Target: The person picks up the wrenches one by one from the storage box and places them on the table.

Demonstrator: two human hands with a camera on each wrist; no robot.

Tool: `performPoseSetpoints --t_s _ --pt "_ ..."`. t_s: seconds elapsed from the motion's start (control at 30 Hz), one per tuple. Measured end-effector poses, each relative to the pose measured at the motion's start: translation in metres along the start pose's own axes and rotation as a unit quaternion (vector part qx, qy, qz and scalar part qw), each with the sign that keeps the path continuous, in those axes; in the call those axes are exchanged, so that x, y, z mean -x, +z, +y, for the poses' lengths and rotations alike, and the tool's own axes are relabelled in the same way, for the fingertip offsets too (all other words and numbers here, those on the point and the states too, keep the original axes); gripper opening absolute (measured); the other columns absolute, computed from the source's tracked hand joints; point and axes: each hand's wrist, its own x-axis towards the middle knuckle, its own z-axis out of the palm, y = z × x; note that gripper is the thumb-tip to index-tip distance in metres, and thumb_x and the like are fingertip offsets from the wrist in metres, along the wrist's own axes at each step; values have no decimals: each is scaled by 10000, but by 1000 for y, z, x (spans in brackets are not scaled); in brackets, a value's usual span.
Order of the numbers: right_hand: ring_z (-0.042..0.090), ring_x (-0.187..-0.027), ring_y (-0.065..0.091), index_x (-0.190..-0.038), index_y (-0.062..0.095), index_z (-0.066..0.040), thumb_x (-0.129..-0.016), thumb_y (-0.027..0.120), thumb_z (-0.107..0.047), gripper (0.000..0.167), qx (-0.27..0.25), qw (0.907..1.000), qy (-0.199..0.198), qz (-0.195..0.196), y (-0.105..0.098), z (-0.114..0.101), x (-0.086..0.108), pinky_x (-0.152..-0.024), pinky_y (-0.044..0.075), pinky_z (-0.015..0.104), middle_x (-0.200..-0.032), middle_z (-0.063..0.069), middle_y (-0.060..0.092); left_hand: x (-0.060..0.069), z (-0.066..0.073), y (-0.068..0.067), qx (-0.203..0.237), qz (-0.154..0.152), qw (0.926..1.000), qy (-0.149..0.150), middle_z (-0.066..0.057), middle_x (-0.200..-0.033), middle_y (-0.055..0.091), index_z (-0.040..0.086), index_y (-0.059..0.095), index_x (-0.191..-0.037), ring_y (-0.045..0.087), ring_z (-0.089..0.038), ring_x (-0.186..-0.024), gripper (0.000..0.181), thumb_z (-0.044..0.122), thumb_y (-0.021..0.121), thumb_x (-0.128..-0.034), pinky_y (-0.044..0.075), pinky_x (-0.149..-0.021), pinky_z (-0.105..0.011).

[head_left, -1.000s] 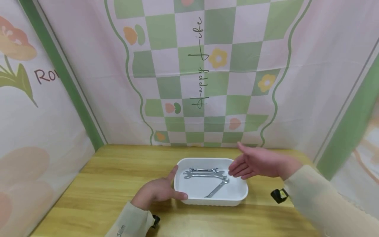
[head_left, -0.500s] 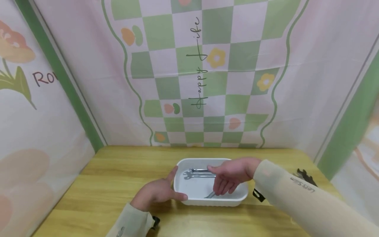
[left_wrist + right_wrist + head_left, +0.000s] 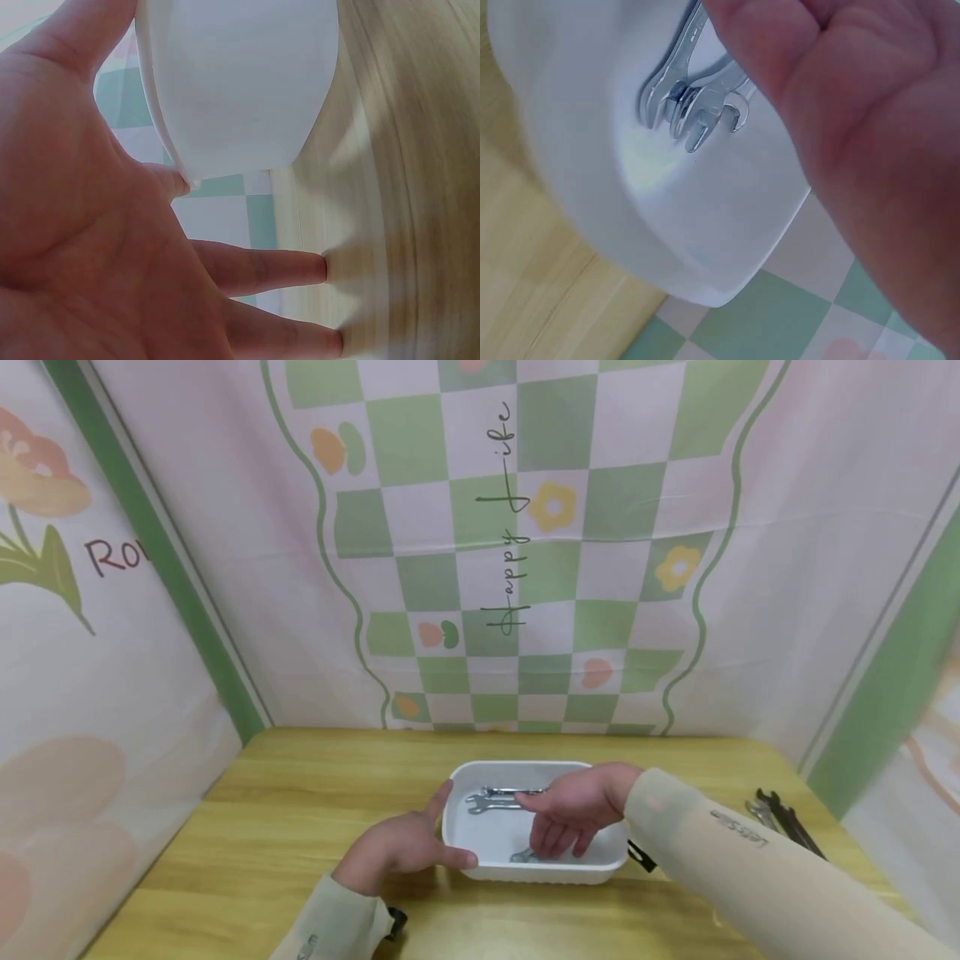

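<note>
A checkered cloth (image 3: pixel 517 552) hangs behind the wooden table (image 3: pixel 285 814).

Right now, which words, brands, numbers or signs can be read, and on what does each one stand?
"Happy Life": the checkered back curtain, running upward.
"Ro", then a cut-off letter: the left curtain.
Probably "LetsSlim", small: the right sleeve.
Too small to read surely: letters on the left sleeve.
Too small or blurred to read: any marks on the wrenches.
</note>
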Motion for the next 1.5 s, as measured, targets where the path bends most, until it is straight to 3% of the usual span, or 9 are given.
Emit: performPoseSetpoints --t_s 0.43,0.63,0.73,0.83,0.97,1.13,1.2,1.37,1.5 --pt "333 -1192 586 -1271 645 0 -1001 456 -591 676 63 9987 -199 464 -10 -8 -12 -970 466 541 -1255 162 641 -1 -1 0 -123 1 9999 -27 -355 -1377 483 182 -6 -1616 524 -518 -1186 1271 610 799 -730 398 -985 -642" --pt "261 -841 653 -1255 652 -48 -964 657 -276 369 345 9927 -758 874 -28 -6 -18 -728 536 380 -1139 151 670 0 -3 1 -25 -3 10000 -3 -351 -1377 485 180 -13 -1615 528 -517 -1179 1287 609 806 -720 389 -989 -648" --pt "165 -641 552 -1275 656 -88 -904 712 -115 376 644 9897 -813 986 -36 -5 -22 -571 453 261 -1142 112 673 0 -3 1 -14 5 10000 19 -354 -1367 493 178 -16 -1615 534 -516 -1172 1293 607 810 -717 390 -986 -651" --pt "145 -602 506 -1277 673 -148 -869 739 -82 418 1158 9846 -762 1068 -38 -6 -26 -523 399 236 -1122 46 690 0 -3 0 -37 19 10000 17 -356 -1367 491 180 -14 -1615 529 -520 -1176 1292 607 810 -716 388 -983 -657" --pt "160 -741 575 -1209 718 -252 -809 769 -52 450 1970 9710 -609 1208 -33 -8 -35 -592 449 277 -1039 -34 693 0 -2 0 -22 11 10000 -8 -354 -1376 484 188 -12 -1616 526 -518 -1180 1287 609 808 -718 392 -979 -656" --pt "152 -868 592 -1097 754 -272 -752 783 36 464 2559 9540 -507 1477 -20 -11 -46 -714 506 346 -957 -38 670 -1 -2 0 51 -9 10000 -42 -341 -1385 485 201 -13 -1617 532 -509 -1177 1286 610 809 -715 398 -976 -650" --pt "149 -837 595 -1060 766 -258 -732 775 79 470 2735 9463 -532 1639 -15 -11 -49 -715 514 341 -918 -35 664 -2 -2 0 82 -13 10000 -44 -343 -1386 483 208 -13 -1617 529 -510 -1181 1285 607 811 -715 397 -978 -649" --pt "141 -792 576 -965 789 -223 -684 734 161 479 3434 9152 -566 2030 -6 -14 -51 -652 505 306 -912 -38 644 -1 -2 0 140 -16 9999 -43 -354 -1385 476 223 -19 -1616 520 -518 -1187 1286 599 815 -713 388 -985 -652" --pt "158 -802 548 -930 796 -254 -685 732 170 494 3752 8998 -244 2212 -4 -13 -48 -592 471 292 -997 -55 622 -1 -2 0 195 -11 9998 -48 -352 -1393 469 219 -15 -1617 511 -521 -1196 1284 595 816 -714 380 -991 -654"
